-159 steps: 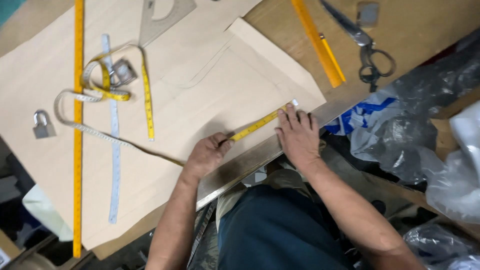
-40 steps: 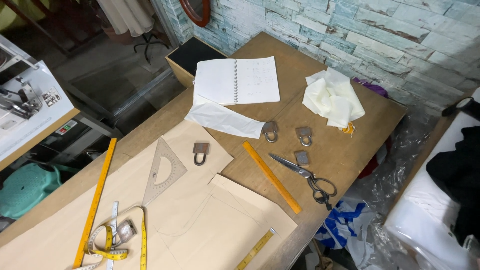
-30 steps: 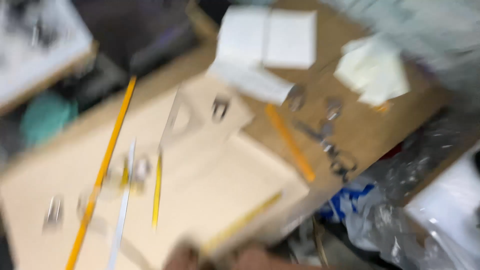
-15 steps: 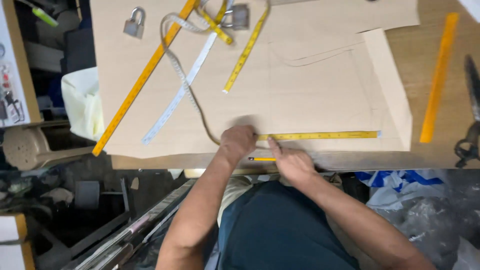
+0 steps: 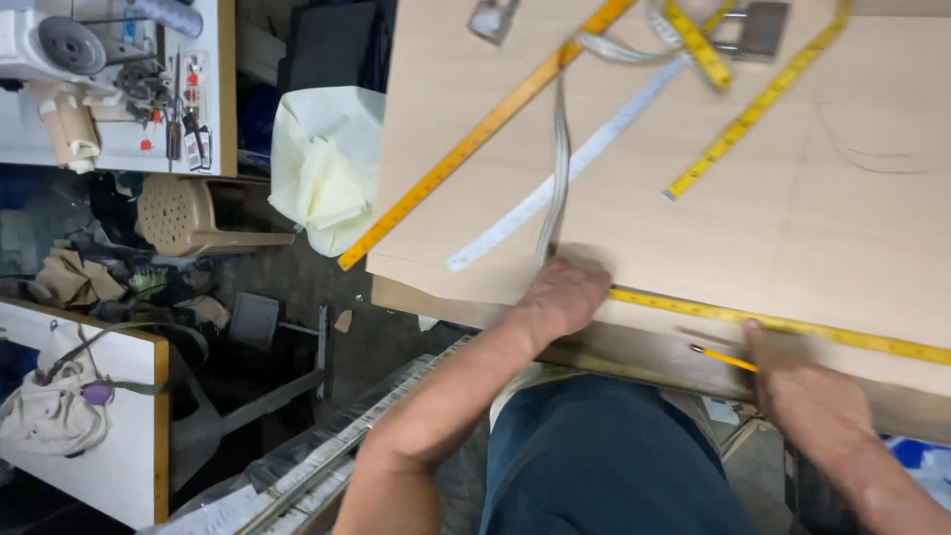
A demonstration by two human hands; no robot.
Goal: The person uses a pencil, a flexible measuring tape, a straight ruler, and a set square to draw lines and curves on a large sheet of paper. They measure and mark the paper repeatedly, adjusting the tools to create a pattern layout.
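We see that our view is now closer and shifted left. Our left hand has moved along the yellow tape measure, and our right hand now holds a pencil.

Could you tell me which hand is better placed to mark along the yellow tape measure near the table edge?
Probably the right hand: it holds the pencil beside the tape measure. The left hand presses the tape's end flat.

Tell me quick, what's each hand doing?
Left hand: pressed flat on the yellow tape measure.
Right hand: holding a pencil, fingertip on the tape.
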